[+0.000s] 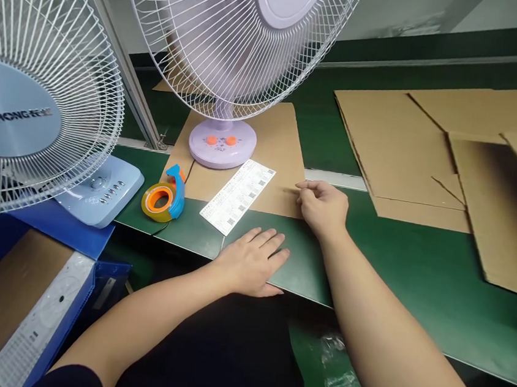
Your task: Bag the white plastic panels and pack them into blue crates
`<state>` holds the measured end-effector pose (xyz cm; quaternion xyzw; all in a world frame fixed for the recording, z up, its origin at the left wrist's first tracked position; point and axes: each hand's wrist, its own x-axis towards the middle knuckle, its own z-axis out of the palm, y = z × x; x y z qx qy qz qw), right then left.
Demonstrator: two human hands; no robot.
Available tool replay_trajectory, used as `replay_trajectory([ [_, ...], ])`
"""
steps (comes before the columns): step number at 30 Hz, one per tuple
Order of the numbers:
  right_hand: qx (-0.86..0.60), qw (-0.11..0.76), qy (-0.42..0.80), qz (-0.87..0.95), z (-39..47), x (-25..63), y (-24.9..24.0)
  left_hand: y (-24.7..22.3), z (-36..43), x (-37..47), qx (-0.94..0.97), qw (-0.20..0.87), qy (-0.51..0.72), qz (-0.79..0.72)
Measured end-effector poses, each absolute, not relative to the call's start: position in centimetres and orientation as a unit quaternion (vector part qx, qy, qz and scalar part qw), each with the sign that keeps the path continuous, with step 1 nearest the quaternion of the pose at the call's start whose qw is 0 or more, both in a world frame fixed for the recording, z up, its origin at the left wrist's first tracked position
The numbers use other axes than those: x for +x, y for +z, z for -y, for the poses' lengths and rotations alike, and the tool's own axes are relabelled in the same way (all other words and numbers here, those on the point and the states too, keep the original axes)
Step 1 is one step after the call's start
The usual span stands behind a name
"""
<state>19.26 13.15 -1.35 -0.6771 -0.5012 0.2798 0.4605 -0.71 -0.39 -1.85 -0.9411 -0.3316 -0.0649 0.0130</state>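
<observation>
My left hand (pixel 251 262) lies flat at the green table's front edge, fingers stretched out and holding nothing. Just beyond its fingertips rests a white sheet of printed labels (pixel 238 196), partly on a cardboard sheet (pixel 285 153). My right hand (pixel 324 208) is closed in a pinch beside the cardboard's right edge; whatever sits between its fingertips is too small to make out. A purple table fan (pixel 222 143) with two orange knobs stands on the cardboard. To the left of the labels is a blue tape dispenser (pixel 178 197) with a yellow roll.
A light-blue fan (pixel 110 193) stands at the left, above a blue box (pixel 94 281). Flattened cardboard boxes (pixel 396 152) overlap at the right of the green table (pixel 399 257). A metal post (pixel 131 81) rises behind the fans. Clear plastic (pixel 341 374) lies below the table edge.
</observation>
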Motion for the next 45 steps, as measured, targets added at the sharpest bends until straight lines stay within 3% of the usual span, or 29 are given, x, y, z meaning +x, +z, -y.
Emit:
replay_trajectory([
  [45,-0.66,0.46,0.276,0.526,-13.7,20.2,-3.1,-1.8,0.3,-0.7,-0.941,0.011,-0.068,0.332],
])
